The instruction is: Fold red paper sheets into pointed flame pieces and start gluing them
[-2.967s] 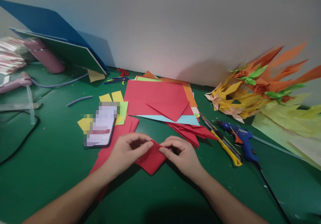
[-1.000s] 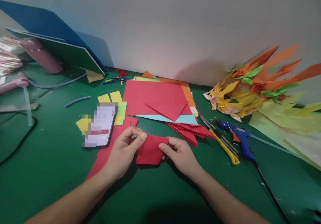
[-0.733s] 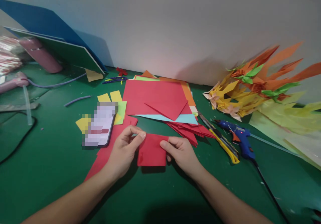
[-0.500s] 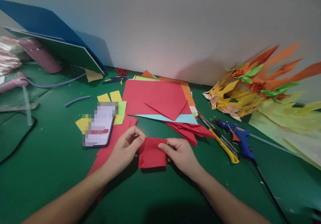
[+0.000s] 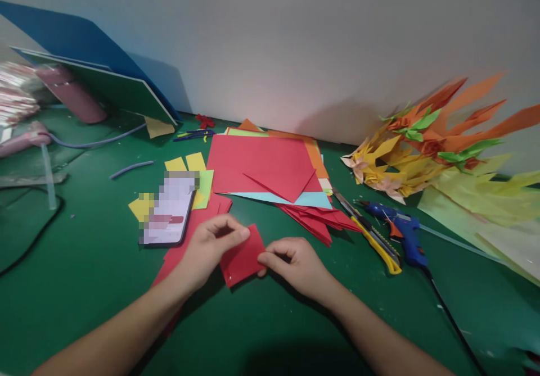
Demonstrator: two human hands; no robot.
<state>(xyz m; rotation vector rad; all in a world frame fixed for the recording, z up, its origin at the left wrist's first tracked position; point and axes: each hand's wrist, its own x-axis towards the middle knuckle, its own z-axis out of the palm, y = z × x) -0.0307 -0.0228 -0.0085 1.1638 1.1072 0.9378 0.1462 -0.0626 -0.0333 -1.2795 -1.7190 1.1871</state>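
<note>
A small red square of paper [image 5: 241,259] is held tilted between my two hands, above the green table [image 5: 291,331]. Thumb and fingers of my left hand [image 5: 215,247] pinch its upper left part. My right hand [image 5: 291,261] grips the right edge, thumb on top and fingertips partly hidden beneath. Beyond the hands lies a stack of coloured sheets with a large red sheet [image 5: 261,159] on top and a folded red piece on that. Several folded red paper pieces [image 5: 316,221] stick out at its near right side.
Left stand a smartphone [image 5: 171,213] among yellow slips and red strips, a pink bottle [image 5: 71,95] and a pink glue gun [image 5: 27,140]. Right lie a yellow utility knife [image 5: 375,244], a blue glue gun [image 5: 407,232] with its cord, and orange and yellow paper flowers [image 5: 426,145].
The red paper square has turned at an angle and shifted slightly left. My right hand has moved left and a little nearer, gripping lower on its right side. My left hand still pinches it.
</note>
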